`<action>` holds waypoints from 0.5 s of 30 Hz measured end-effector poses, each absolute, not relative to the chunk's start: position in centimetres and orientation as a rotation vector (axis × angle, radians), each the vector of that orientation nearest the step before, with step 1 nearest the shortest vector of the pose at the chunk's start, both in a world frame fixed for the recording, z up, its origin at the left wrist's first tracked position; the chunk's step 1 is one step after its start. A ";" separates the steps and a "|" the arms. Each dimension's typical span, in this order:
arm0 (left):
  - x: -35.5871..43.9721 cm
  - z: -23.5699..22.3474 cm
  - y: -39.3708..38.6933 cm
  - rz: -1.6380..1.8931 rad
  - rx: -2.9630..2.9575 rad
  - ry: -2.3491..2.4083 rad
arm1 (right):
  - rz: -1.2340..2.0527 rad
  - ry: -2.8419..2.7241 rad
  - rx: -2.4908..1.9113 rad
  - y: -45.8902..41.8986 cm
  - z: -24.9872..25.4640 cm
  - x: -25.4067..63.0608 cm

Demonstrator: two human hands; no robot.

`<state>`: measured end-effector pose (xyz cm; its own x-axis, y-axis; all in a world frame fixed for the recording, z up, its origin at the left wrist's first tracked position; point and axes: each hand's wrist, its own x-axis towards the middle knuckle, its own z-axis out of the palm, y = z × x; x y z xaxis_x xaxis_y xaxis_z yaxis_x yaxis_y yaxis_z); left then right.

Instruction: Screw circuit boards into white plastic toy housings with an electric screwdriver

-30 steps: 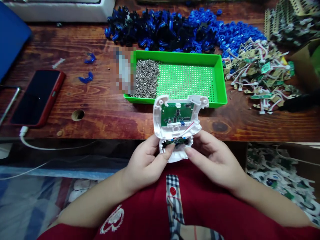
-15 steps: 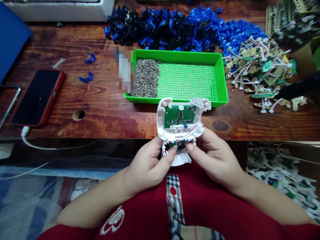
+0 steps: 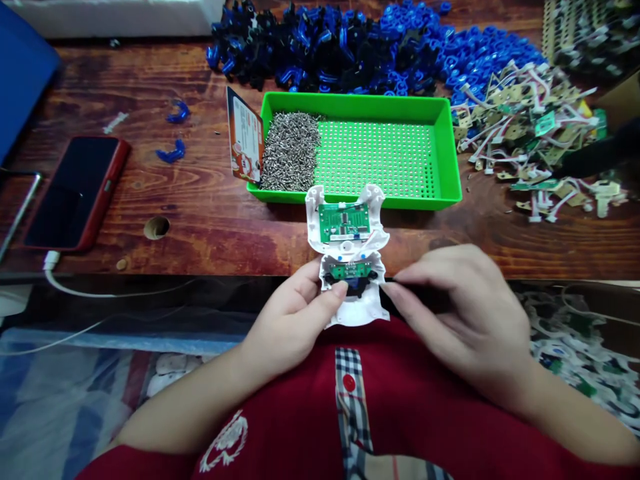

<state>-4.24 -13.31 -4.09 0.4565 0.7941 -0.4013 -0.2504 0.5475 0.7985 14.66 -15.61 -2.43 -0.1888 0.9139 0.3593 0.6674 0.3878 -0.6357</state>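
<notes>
My left hand (image 3: 295, 313) grips an opened white plastic housing (image 3: 377, 303) by its left side, the thumb resting on a black part inside the lower half. A green circuit board (image 3: 345, 222) sits in the upper half, and a smaller green board (image 3: 345, 269) in the lower one. A thin red-and-white cable runs between the two halves. Beside the housing's right edge, my right hand (image 3: 463, 320) is curled with its thumb and index tips slightly apart. Nothing shows between those fingertips.
A green tray (image 3: 360, 103) with small metal screws (image 3: 293, 150) stands ahead. Behind it are piled blue and black plastic parts (image 3: 325, 53). Wired boards (image 3: 535, 133) lie at right. A phone (image 3: 75, 193), charging cable and table hole (image 3: 157, 228) are at left.
My right hand has come off the housing and moved right. The housing has shifted slightly left and tilted flatter, so the lower board shows more. My left hand keeps its hold.
</notes>
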 end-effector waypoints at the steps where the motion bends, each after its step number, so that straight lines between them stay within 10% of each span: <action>1: -4.2 -4.0 -13.3 0.711 0.733 0.853 | 0.407 -2.067 -1.282 -15.5 -2.0 14.7; 15: -5.2 -4.1 -13.7 0.639 0.816 0.856 | 0.289 -2.570 -1.100 -13.4 -0.6 12.4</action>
<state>-5.20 -13.72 -4.08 0.5105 0.7627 -0.3970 -0.1634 0.5393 0.8261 12.42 -13.36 -0.58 -0.6476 0.7299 0.2190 0.6631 0.6813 -0.3100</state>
